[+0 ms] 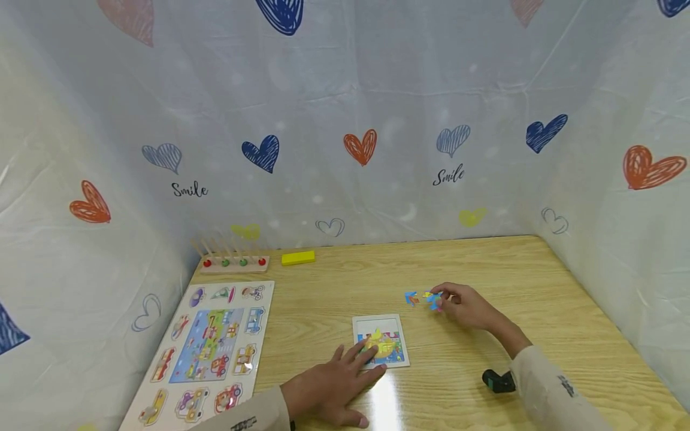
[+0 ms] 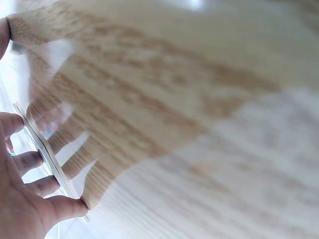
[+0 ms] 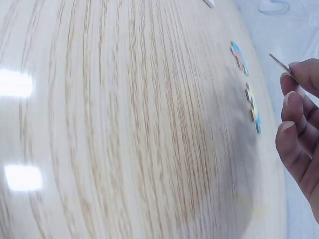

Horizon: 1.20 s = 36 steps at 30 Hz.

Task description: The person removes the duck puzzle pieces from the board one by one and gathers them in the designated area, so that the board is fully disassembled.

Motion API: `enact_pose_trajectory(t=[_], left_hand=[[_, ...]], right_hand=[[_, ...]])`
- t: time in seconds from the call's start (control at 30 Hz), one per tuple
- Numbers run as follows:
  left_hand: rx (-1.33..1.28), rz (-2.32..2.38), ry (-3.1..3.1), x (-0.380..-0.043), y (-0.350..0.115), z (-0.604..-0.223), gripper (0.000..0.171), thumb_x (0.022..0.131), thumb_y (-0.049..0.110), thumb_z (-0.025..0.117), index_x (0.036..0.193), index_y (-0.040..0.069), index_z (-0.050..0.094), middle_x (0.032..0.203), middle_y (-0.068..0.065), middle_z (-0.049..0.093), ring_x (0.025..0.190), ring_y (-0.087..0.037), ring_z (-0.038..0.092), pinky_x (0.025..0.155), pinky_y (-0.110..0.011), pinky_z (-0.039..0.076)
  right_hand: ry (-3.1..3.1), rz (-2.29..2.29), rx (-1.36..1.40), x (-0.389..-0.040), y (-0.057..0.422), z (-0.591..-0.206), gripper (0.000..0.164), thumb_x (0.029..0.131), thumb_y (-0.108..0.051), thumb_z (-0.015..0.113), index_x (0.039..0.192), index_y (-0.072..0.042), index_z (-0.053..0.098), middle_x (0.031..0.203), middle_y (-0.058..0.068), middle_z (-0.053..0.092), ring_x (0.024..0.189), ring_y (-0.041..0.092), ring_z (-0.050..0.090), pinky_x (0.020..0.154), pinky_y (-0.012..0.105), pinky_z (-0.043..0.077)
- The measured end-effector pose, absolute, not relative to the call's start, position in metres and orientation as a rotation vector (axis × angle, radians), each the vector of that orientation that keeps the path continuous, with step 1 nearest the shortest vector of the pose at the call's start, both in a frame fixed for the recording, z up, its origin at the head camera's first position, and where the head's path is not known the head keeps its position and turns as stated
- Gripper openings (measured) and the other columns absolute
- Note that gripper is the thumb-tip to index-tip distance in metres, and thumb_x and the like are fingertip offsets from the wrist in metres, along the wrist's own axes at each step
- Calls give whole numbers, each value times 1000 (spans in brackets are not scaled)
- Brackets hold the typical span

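Observation:
My left hand [image 1: 342, 383] lies palm down with spread fingers, its fingertips on the lower left of a small white-framed jigsaw puzzle [image 1: 377, 322]. A yellow picture fills the lower part of the frame, and its upper part shows a bare white backing. In the left wrist view, the fingers of the left hand [image 2: 20, 191] touch the edge of the thin puzzle board [image 2: 52, 162]. Up and to the right, my right hand [image 1: 466, 306] pinches a thin puzzle piece [image 3: 281, 62], seen edge-on. Beside it on the table are a blue-and-orange piece [image 1: 412, 298] and a blue-and-yellow piece [image 3: 252, 107].
A large vehicle puzzle board [image 1: 207, 347] covers the table's left side. Behind it stand a wooden peg rack [image 1: 234, 267] with red and green beads and a yellow block [image 1: 298, 258]. A dark object [image 1: 498, 381] sits by the right sleeve. Heart-printed curtains surround the table.

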<state>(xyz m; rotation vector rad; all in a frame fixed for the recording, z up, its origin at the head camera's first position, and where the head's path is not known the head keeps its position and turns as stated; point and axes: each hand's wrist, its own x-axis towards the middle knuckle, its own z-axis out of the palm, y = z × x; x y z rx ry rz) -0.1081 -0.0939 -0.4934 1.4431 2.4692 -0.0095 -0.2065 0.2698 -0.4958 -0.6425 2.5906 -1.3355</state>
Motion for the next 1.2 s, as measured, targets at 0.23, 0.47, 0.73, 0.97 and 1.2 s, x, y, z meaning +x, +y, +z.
enact_pose_trajectory(t=[0.23,0.47,0.73,0.97,1.2], left_hand=[[1467,-10,2480,-109,-94,-494,87,95,73,40,163,23,17,168,-12,15,153,-41,19,109,-62,39],[1466,-12,2485,-109,-94,-495,87,95,74,38,163,23,17,169,-12,14,154,-40,17,110,-61,38],[1454,-14,2488,-108,-94,-495,87,95,74,39,163,24,17,168,-11,15,154,-39,18,109,-61,38],[1452,-2,2484,-108,-95,-495,87,95,74,39,163,24,17,168,-11,14,154,-39,17,109,-61,39],[1446,29,2477,-108,-96,-493,86,95,73,38,163,24,16,169,-11,13,154,-39,16,109,-62,39]], right_hand=[[2570,-1327,-605,-207,286,-499,31,101,-8,58,128,7,60,94,12,62,57,4,46,53,24,44],[2551,-1334,-588,-210,299,-502,32,101,-6,57,130,8,57,93,15,62,62,10,56,55,25,47],[2580,-1337,-472,-216,309,-502,32,101,-7,58,129,8,54,93,15,65,64,16,58,56,26,48],[2657,-1265,-418,-221,310,-504,33,101,-7,59,129,10,55,92,14,66,68,14,61,57,27,49],[2774,-1121,-427,-223,308,-504,31,100,-10,61,126,8,59,91,11,66,68,10,58,58,25,46]])
